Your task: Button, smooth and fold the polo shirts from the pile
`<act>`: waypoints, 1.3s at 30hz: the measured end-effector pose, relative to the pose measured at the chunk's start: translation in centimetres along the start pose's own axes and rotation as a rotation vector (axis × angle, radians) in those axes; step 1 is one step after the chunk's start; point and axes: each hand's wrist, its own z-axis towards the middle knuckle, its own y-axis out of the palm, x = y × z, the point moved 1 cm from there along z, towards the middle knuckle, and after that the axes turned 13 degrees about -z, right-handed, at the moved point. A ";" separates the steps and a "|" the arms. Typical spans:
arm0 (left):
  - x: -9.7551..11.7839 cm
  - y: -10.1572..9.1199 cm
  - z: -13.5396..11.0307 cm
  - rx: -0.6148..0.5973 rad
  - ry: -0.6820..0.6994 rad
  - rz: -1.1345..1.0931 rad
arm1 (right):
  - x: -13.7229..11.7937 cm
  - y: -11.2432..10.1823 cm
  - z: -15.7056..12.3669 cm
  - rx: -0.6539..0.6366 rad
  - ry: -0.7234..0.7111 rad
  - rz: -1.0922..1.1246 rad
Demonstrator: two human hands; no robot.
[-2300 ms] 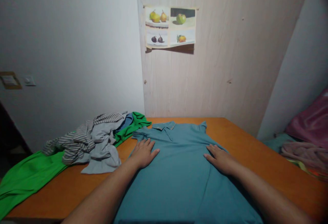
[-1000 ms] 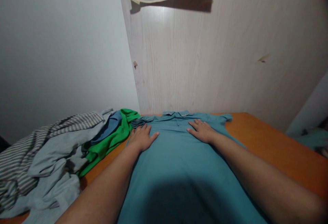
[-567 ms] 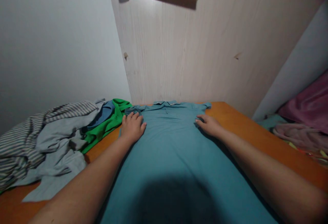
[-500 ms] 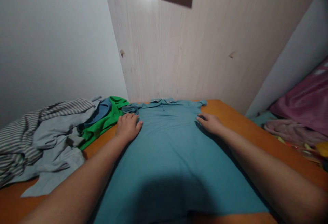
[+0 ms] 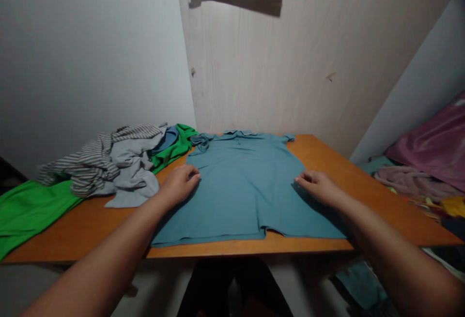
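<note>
A blue-green collared short-sleeved shirt (image 5: 236, 186) lies spread on the orange-brown table (image 5: 337, 162), collar at the far edge and hem near the front edge. Its left sleeve is bunched, and the hem has a small raised fold right of centre. My left hand (image 5: 181, 182) is over the shirt's left side, fingers curled in towards the thumb. Over the right side, my right hand (image 5: 317, 185) has thumb and fingers drawn together, with a shadow underneath. Whether cloth is pinched in either hand is hidden.
A heap of clothes lies on the left: a striped garment (image 5: 95, 159), grey cloth (image 5: 132, 176) and green cloth (image 5: 36, 210). Pink fabric (image 5: 432, 138) is piled at the right. A wooden panel (image 5: 254, 75) stands behind the table, beside a pale wall (image 5: 90, 51).
Both hands have slid back towards me along the shirt's sides, and their fingers have curled in. The view has pulled back, showing the hem and the table's front edge.
</note>
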 end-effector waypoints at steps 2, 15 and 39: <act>0.7 0.0 -1.8 -0.036 0.026 -0.068 | -0.4 0.3 -1.9 0.026 -0.011 -0.067; 2.7 0.3 -10.2 -0.185 0.119 0.033 | 3.7 0.2 -8.2 0.071 -0.122 -0.241; 4.5 2.1 -10.2 -0.158 0.009 0.109 | -1.1 2.3 -6.6 0.159 -0.196 -0.206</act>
